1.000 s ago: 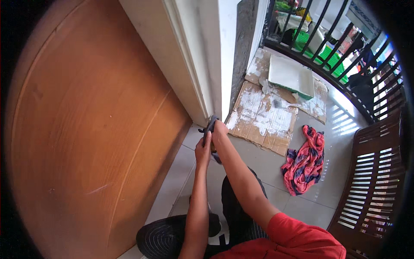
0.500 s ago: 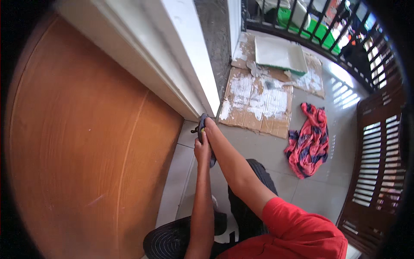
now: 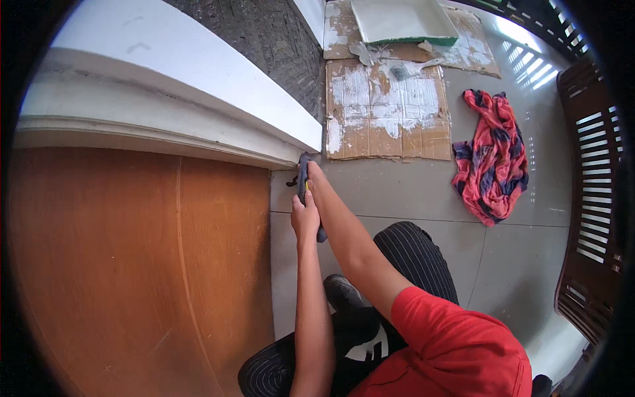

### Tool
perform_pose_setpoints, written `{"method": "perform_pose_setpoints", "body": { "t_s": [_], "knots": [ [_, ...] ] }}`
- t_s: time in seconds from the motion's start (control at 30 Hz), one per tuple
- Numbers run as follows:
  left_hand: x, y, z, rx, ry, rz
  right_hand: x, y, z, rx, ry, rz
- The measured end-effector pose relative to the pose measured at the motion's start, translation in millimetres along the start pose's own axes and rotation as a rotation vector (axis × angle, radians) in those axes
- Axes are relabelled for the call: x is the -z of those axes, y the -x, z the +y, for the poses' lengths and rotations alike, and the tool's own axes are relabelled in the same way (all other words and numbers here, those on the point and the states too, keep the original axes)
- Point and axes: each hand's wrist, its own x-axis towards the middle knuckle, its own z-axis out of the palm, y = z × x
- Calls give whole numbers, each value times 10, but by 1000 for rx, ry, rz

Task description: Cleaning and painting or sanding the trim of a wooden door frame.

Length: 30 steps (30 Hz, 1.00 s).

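Note:
Low by the foot of the white door frame point(image 3: 218, 106), both hands grip a dark grey, long, narrow tool point(image 3: 303, 173) with a small yellow-green spot. Its exact kind is hard to make out. My left hand point(image 3: 305, 213) is wrapped round it on the near side, fingers closed. Farther up, my right hand point(image 3: 314, 173) is closed on the same tool, its fingers mostly hidden. The tool's far end meets or nearly meets the lower corner of the frame. A short black piece point(image 3: 292, 181) sticks out to its left.
The brown wooden door point(image 3: 132, 251) fills the left. Paint-stained cardboard point(image 3: 390, 135) lies ahead, bearing a paintbrush point(image 3: 410, 69), a scraper-like piece point(image 3: 361, 53) and a white paint tray point(image 3: 403, 20). A red and navy cloth point(image 3: 493, 159) lies right, before dark slatted furniture point(image 3: 589, 198).
My view has turned and tilted lower, so the frame now slants across the upper left and the cardboard sits higher. Both hands keep hold of the tool at the frame's foot.

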Motion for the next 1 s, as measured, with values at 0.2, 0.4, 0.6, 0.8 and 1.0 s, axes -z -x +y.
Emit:
{"method": "perform_pose_setpoints", "body": {
  "t_s": [0.2, 0.4, 0.6, 0.8, 1.0],
  "knots": [
    [-107, 73, -83, 52, -70, -68, 262, -121, 127, 25, 261, 89],
    [-62, 95, -195, 31, -21, 8, 219, -33, 191, -6, 118, -212],
    [-146, 40, -90, 31, -65, -6, 257, -38, 11, -67, 12, -170],
    [-223, 44, -282, 73, 109, 90, 254, 64, 111, -101, 197, -285],
    [-254, 42, -170, 151, 47, 26, 427, -227, 102, -185, 58, -403]
  ]
}}
